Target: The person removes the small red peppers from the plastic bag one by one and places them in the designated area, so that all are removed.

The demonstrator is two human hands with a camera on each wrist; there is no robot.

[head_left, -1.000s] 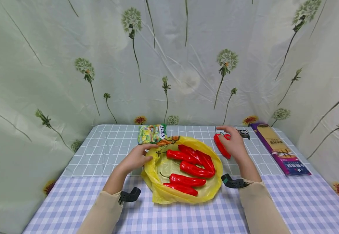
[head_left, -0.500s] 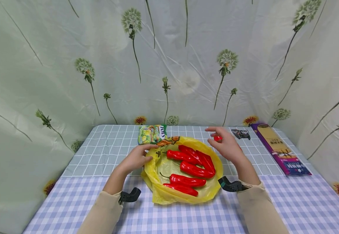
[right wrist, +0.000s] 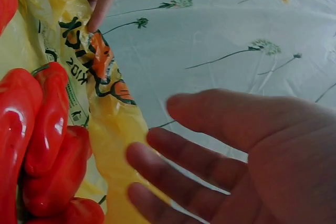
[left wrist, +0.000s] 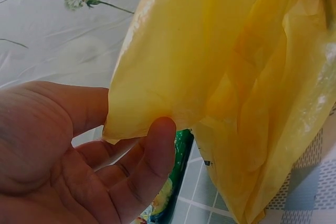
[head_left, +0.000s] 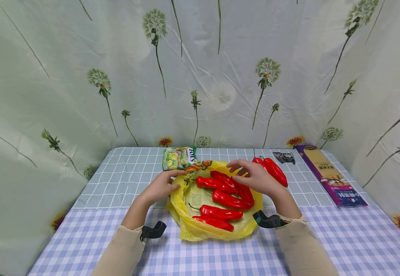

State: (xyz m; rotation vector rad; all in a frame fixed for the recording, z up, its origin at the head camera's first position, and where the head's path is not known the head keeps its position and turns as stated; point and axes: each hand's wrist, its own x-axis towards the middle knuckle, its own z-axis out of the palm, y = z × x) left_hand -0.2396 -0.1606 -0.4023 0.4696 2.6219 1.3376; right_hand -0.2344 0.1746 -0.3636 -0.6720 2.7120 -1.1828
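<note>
A yellow plastic bag [head_left: 200, 232] lies spread open on the table with several red peppers [head_left: 221, 212] inside. My left hand [head_left: 160, 186] holds the bag's left rim; in the left wrist view, the thin yellow film [left wrist: 157, 72] runs between its thumb and fingers. Over the bag's right side hovers my right hand [head_left: 256, 179], fingers apart and nothing in them. The right wrist view shows that hand [right wrist: 220, 166] beside the bag's printed edge, with the peppers [right wrist: 50, 124] at left. Two more red peppers [head_left: 275, 171] lie on the cloth beyond it, one partly hidden.
A green and yellow snack packet [head_left: 177, 158] lies behind the bag. At back right are a small black packet [head_left: 284, 157] and a long purple and tan package [head_left: 329, 174]. A patterned curtain [head_left: 200, 76] hangs behind the checked tablecloth [head_left: 351, 237].
My right hand has moved left and a little nearer, from above the two loose peppers to over the bag, uncovering them. The left hand and the bag stay put.
</note>
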